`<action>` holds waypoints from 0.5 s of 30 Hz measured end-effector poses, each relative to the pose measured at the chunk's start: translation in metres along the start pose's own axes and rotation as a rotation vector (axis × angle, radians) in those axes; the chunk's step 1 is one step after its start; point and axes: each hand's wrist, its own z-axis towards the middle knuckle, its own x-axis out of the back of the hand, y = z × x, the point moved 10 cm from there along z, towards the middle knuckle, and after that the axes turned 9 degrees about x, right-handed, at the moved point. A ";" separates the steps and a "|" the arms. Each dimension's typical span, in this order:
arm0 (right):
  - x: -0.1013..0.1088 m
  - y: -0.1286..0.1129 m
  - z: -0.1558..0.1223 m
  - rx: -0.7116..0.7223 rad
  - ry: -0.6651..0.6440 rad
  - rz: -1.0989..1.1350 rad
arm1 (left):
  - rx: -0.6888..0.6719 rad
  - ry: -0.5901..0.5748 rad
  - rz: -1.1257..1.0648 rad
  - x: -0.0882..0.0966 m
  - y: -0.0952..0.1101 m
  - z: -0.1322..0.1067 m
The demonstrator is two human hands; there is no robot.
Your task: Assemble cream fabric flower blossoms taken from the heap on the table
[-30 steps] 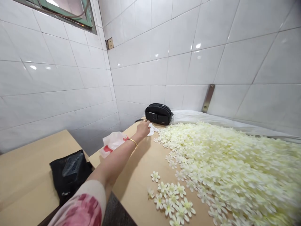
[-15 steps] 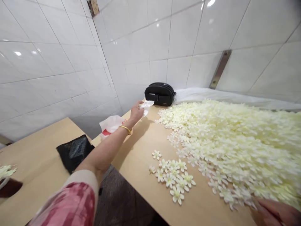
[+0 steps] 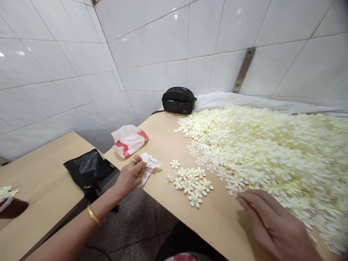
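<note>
My left hand (image 3: 129, 176) grips a crumpled white tissue (image 3: 149, 165) and presses it on the near edge of the wooden table (image 3: 163, 134); a ring and a gold bangle show on that arm. My right hand (image 3: 274, 226) lies flat with fingers stretched out on the table at the lower right, its fingertips touching the edge of a huge pile of cream fabric flowers (image 3: 266, 145). Between the two hands sits a small separate cluster of flowers (image 3: 190, 180).
A white and red tissue pack (image 3: 129, 140) lies at the table's left corner. A black pouch (image 3: 178, 100) stands by the tiled back wall. A second table (image 3: 40, 181) at left carries a black mesh bag (image 3: 88, 167) and a few flowers (image 3: 7, 191).
My left hand pulled the tissue back from beside the black pouch to the near table edge. My right hand has come into view on the table at lower right.
</note>
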 end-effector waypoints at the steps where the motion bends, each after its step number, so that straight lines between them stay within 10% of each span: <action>1: -0.005 -0.021 0.014 0.107 -0.038 0.012 | 0.012 0.024 -0.016 0.003 0.000 0.002; 7: -0.086 -0.085 0.071 0.365 -0.368 0.012 | 0.076 0.066 -0.105 0.010 -0.008 0.004; 11: -0.134 -0.077 0.059 0.393 -0.491 -0.024 | 0.028 0.039 -0.209 0.010 0.000 -0.004; 15: -0.129 -0.056 0.031 0.377 -0.496 -0.081 | -0.096 -0.050 -0.235 0.000 0.027 -0.009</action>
